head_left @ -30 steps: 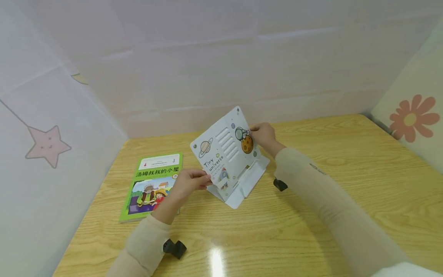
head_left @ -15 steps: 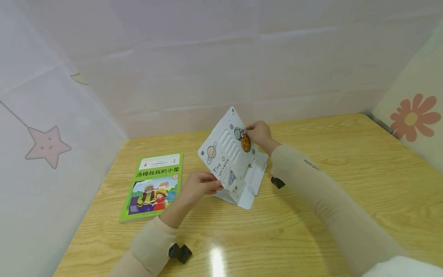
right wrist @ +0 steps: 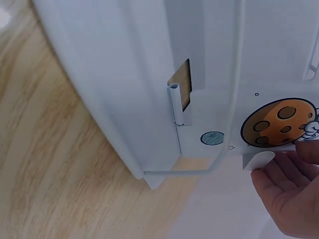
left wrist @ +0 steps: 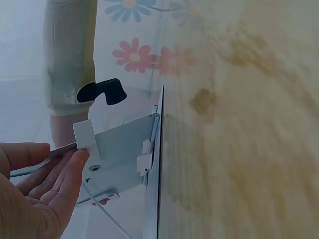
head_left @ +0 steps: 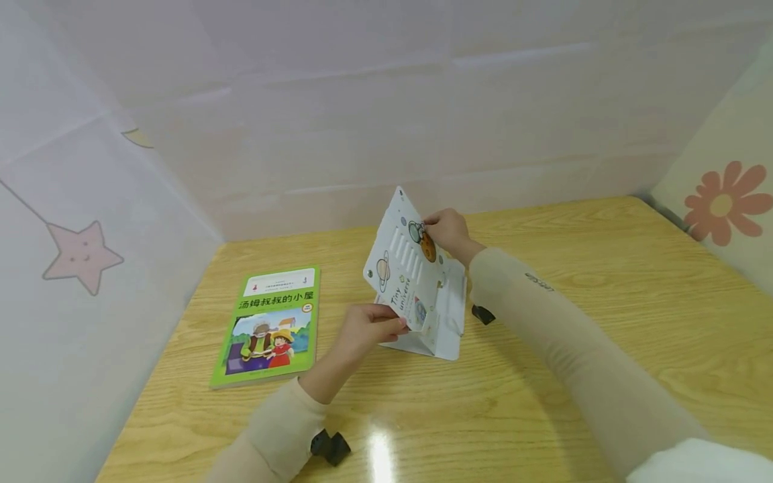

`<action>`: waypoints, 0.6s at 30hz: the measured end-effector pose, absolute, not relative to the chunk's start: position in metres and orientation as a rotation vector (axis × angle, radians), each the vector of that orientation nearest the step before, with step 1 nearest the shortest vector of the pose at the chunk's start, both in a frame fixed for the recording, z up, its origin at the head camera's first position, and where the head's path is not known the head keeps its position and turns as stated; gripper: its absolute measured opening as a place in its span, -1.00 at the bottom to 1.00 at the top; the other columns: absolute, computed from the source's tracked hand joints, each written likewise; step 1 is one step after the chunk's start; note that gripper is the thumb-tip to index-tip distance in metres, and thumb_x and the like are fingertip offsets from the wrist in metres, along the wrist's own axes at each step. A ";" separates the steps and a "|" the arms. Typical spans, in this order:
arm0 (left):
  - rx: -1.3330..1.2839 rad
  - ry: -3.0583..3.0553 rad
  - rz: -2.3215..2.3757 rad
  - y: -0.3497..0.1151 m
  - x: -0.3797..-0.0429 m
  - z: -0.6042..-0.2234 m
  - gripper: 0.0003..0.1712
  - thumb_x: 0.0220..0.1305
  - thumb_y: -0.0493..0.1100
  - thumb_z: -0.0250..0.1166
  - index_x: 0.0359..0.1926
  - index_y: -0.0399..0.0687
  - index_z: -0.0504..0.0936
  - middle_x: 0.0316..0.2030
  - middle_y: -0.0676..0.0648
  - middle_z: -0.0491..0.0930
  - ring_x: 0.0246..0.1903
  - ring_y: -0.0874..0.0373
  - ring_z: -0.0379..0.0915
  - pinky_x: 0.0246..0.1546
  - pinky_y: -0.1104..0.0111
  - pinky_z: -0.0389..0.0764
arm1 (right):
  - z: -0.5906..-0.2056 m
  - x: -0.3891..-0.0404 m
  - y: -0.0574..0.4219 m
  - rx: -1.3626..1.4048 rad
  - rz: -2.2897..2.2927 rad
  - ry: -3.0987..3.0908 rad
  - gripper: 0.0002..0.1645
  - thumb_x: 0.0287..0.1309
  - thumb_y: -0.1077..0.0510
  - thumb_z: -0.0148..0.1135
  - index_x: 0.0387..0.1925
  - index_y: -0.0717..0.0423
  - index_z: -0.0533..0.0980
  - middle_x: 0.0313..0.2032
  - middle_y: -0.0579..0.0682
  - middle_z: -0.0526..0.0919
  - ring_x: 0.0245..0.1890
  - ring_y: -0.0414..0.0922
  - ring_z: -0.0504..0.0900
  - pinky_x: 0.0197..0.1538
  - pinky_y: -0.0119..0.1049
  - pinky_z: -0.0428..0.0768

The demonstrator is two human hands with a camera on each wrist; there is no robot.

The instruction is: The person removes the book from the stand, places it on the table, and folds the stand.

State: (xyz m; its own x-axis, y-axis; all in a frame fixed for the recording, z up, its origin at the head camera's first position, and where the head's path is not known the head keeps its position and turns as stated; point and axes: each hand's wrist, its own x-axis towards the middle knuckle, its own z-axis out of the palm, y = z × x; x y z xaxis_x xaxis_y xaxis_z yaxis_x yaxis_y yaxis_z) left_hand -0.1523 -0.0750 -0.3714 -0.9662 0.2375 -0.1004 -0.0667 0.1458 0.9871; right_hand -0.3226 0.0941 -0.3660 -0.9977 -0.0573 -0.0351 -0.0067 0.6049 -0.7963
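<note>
A white book stand (head_left: 398, 251) printed with planets and "Tiny universe" stands turned on the table, its slotted panel tilted up from a flat base (head_left: 451, 315). My left hand (head_left: 365, 330) pinches the panel's lower left edge between thumb and fingers. At the panel's right edge, beside the orange planet, my right hand (head_left: 448, 231) grips with thumb in front and fingers behind. The left wrist view shows the panel's underside (left wrist: 119, 149) and a hinge (left wrist: 143, 163) near the base. A thin wire bar (right wrist: 233, 84) crosses before the panel in the right wrist view.
A green picture book (head_left: 272, 322) lies flat to the left of the stand. The wooden table (head_left: 513, 429) backs onto a pale draped wall (head_left: 362, 100), with printed side sheets left and right. Black wrist cameras (head_left: 331, 447) sit on the sleeves.
The book stand has turned, its left side swinging to the right and its panel now seen more edge-on. My left hand has moved right with it; my right hand has shifted slightly left.
</note>
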 end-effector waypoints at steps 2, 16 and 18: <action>0.162 2.188 1.903 -0.072 -0.152 -0.372 -0.74 0.02 -0.34 0.21 -0.27 -0.50 0.53 -0.35 -0.26 0.56 -0.38 0.05 0.53 -0.35 0.28 0.54 | -0.365 -0.324 0.093 -0.057 -1.352 2.771 -0.72 0.08 0.25 0.03 -0.17 0.28 0.52 -0.16 0.15 0.54 -0.19 -0.02 0.48 -0.21 -0.30 0.50; 0.099 2.225 1.917 -0.052 -0.147 -0.374 -0.81 0.01 -0.32 0.22 -0.40 -0.47 0.57 -0.50 -0.20 0.58 -0.47 0.10 0.48 -0.40 0.31 0.55 | -0.360 -0.325 0.079 -0.149 -1.253 2.774 -0.70 0.09 0.25 -0.02 -0.15 0.28 0.51 -0.13 0.15 0.51 -0.07 0.03 0.41 -0.09 -0.21 0.44; 0.095 2.214 1.925 -0.049 -0.147 -0.374 -0.81 0.01 -0.33 0.22 -0.40 -0.47 0.57 -0.49 -0.21 0.57 -0.47 0.10 0.48 -0.40 0.30 0.55 | -0.359 -0.325 0.078 -0.171 -1.228 2.780 -0.69 0.09 0.25 -0.02 -0.15 0.29 0.51 -0.12 0.15 0.51 -0.06 0.04 0.41 -0.07 -0.20 0.43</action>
